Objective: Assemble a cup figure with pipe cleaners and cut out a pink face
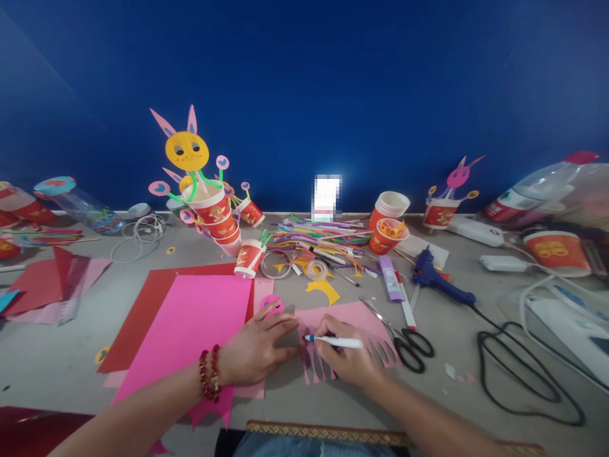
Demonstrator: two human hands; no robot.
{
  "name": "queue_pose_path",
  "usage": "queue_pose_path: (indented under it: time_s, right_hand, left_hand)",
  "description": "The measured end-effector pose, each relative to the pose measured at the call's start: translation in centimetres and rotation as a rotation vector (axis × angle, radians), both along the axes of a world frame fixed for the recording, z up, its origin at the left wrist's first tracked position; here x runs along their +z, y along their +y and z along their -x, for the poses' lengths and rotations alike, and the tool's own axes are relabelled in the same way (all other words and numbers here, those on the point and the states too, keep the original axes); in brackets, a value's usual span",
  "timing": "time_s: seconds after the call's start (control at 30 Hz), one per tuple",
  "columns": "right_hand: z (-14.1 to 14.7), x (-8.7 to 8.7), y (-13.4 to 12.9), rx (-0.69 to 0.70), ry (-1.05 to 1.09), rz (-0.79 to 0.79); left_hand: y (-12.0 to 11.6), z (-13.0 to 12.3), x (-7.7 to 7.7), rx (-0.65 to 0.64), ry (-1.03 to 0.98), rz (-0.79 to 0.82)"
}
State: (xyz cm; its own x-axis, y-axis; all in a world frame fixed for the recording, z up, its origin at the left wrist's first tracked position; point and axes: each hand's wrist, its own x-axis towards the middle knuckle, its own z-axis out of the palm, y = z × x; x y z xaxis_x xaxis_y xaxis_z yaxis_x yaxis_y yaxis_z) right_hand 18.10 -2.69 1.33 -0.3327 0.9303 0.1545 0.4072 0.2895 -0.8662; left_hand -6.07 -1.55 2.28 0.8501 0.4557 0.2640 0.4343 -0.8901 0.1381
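Observation:
My right hand [349, 355] grips a white marker [342, 343], its blue end pointing left over a light pink sheet [356, 317]. That sheet has petal-shaped pieces cut out along its near edge. My left hand [259, 346] lies with fingers apart beside the sheet's left edge, holding nothing. A small magenta paper circle [272, 304] shows just beyond its fingertips, partly covered. Under the left hand and forearm spreads a bright pink sheet [190, 330], on top of a red sheet [128, 336]. Black-handled scissors [413, 349] rest at the light pink sheet's right edge.
A blue glue gun [442, 282] with a coiled black cord lies right, near a purple glue stick [391, 279]. Pipe cleaners [314, 238] pile up at the back. Red paper cups [212, 209] carry a yellow rabbit-eared face [187, 150]. A large bottle [528, 187] leans far right.

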Motion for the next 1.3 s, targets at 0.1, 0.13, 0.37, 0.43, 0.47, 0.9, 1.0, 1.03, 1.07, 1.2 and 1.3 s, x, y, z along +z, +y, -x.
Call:
queue_pose_path:
  time_s: [0.1,0.13,0.37,0.43,0.47,0.9,1.0,1.03,1.07,1.2,1.3]
  right_hand:
    - [-0.02,0.12,0.03,0.008,0.003,-0.007]
    - [-0.03,0.14,0.04,0.008,0.004,-0.007]
    - [-0.03,0.05,0.01,0.013,0.012,0.019]
    - [-0.04,0.01,0.03,0.014,0.018,0.014]
    - [-0.05,0.01,0.03,0.016,0.02,0.013]
    - [-0.08,0.06,-0.18,0.009,0.078,0.079]
    - [-0.1,-0.24,-0.17,-0.015,0.092,0.091]
    - [-0.09,-0.32,-0.15,-0.02,0.091,0.088]
    - [-0.09,-0.38,-0.12,-0.022,0.086,0.081]
    - [-0.07,-0.56,-0.05,-0.018,0.039,0.037]
    - [-0.09,-0.6,-0.07,-0.019,0.01,0.022]
  left_hand:
    - [-0.04,0.03,-0.09,0.001,-0.005,-0.008]
    - [-0.06,0.03,-0.1,0.0,-0.005,-0.009]
    - [0.03,0.0,-0.1,0.002,0.003,-0.02]
    - [0.07,0.01,-0.11,0.002,0.011,-0.018]
    - [0.08,0.02,-0.11,0.0,0.015,-0.015]
    - [-0.02,0.07,-0.15,0.006,0.028,-0.001]
    - [0.01,0.03,-0.1,0.008,0.023,-0.002]
    - [0.01,0.02,-0.07,0.006,0.021,-0.004]
    - [0.01,0.01,-0.05,0.004,0.019,-0.007]
    - [-0.02,-0.03,0.0,0.001,0.018,-0.003]
    - [-0.02,-0.07,0.03,0.005,0.012,-0.008]
